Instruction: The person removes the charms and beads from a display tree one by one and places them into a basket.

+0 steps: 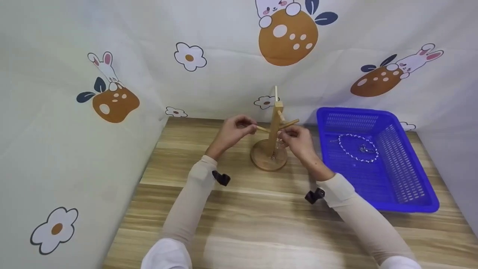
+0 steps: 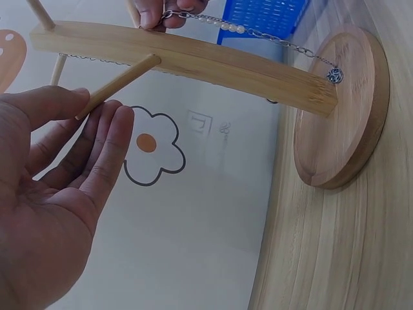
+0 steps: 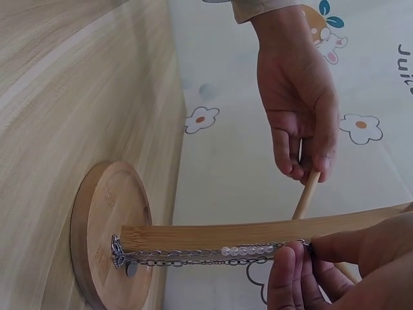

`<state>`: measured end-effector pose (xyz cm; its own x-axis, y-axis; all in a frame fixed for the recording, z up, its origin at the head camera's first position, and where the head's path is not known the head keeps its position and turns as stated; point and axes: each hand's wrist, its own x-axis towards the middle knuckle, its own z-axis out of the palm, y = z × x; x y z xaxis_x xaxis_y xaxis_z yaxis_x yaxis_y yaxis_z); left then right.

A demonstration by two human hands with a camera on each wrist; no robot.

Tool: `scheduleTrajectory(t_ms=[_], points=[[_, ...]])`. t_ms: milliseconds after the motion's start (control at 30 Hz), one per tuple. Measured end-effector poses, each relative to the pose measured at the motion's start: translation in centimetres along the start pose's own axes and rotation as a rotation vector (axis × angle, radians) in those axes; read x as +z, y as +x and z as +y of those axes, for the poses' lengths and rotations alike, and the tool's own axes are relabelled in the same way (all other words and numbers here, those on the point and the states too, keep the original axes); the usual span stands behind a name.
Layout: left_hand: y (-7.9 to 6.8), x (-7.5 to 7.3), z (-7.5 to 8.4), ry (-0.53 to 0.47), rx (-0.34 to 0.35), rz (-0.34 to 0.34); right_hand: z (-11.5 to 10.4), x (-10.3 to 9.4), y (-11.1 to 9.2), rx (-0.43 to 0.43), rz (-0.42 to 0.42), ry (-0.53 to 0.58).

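Observation:
A wooden stand (image 1: pixel 275 129) with several pegs rises from a round base (image 2: pixel 361 110). At its left side, the thumb and fingers of my left hand (image 1: pixel 233 132) pinch the tip of one peg (image 2: pixel 122 84). My right hand (image 1: pixel 300 144), close against the right side of the post, pinches a silver chain necklace (image 3: pixel 187 253) with a short row of pearl-like beads. The chain runs down along the post, and its knotted silver ball (image 2: pixel 334 75) hangs at the base. Part of the chain is hidden behind the post in the left wrist view.
To the right stands a blue plastic basket (image 1: pixel 435 203) with a beaded necklace (image 1: pixel 351 156) lying inside it. The stand is on a wood-grain table (image 1: pixel 254 224), near the patterned cloth backdrop (image 1: pixel 224 86). Black wrist cameras (image 1: pixel 223 178) are strapped over both sleeves.

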<state>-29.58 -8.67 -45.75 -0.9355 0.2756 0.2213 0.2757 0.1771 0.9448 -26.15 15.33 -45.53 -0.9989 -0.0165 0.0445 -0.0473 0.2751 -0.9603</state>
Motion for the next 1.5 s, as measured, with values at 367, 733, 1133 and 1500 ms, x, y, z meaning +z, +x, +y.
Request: scheduleTrajectory(t_ms=[367,733,1133,1500], points=[[-0.2,-0.1,0.1,-0.018,-0.013,-0.005,-0.6,-0.4,-0.3,-0.048,0.052,0.006],[-0.2,-0.2,-0.1,-0.015,-0.005,-0.013,-1.1,-1.1,-0.2,-0.124,0.101,-0.028],[-0.1,-0.3,0.0,-0.011,-0.014,-0.01,-2.0,-2.1,-0.1,-0.132,0.122,-0.023],[0.0,-0.2,0.0,-0.024,-0.016,-0.003,-1.9,-2.9,0.0,-0.171,0.165,-0.056]])
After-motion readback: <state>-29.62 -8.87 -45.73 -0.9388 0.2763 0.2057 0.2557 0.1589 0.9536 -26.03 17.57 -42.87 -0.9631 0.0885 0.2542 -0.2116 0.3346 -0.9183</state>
